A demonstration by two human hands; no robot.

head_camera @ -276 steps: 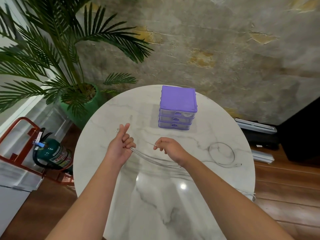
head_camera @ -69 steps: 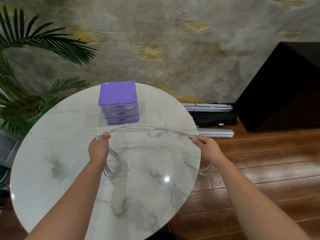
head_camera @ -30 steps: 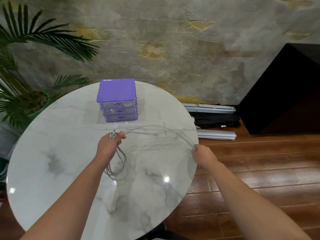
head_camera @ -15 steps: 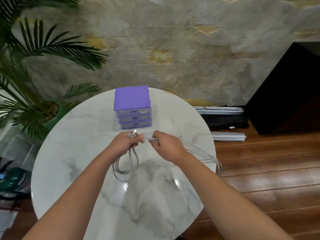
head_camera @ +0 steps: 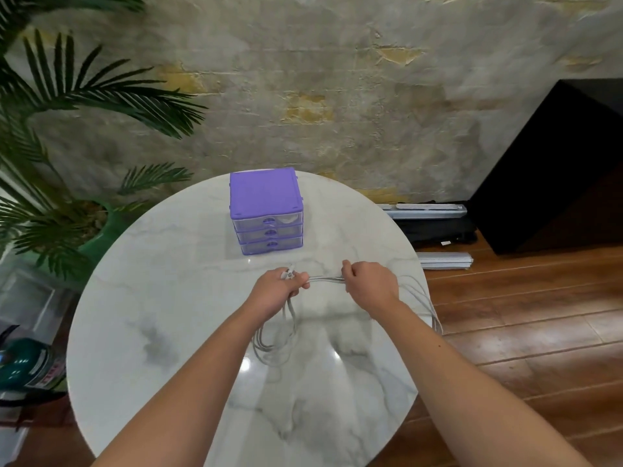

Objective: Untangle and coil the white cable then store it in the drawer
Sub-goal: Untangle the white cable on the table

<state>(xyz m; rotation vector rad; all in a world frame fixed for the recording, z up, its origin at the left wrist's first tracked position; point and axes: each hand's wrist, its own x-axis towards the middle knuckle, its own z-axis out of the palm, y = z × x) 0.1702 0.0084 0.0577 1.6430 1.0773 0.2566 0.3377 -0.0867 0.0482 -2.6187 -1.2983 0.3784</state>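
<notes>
Round marble tabletop (head_camera: 161, 315) is carrying a purple drawer unit (head_camera: 266, 210) at its far side, three drawers all looking closed. White cable (head_camera: 274, 335) is hanging in several loops from the left hand (head_camera: 274, 289) just over the tabletop centre, near the drawer unit but apart from it. A short bundle of strands is running level across to the right hand (head_camera: 369, 281), and more slack is trailing past the right wrist over the tabletop edge.

Left grip is curling round the gathered loops, a plug end poking up above its fingers (head_camera: 296, 284). Right grip is closing round the strands, fist-like.

Handling guess: cable is looking light, soft and floppy, smooth enough to be slipping through a loose hold, and loops are likely springing open if let go. Best hold is probably where all the loops are crossing, at the left grip, squeezing the whole bundle together, not a single strand. Trailing slack is likely snagging on the tabletop edge. Drawer is needing one free hand.
</notes>
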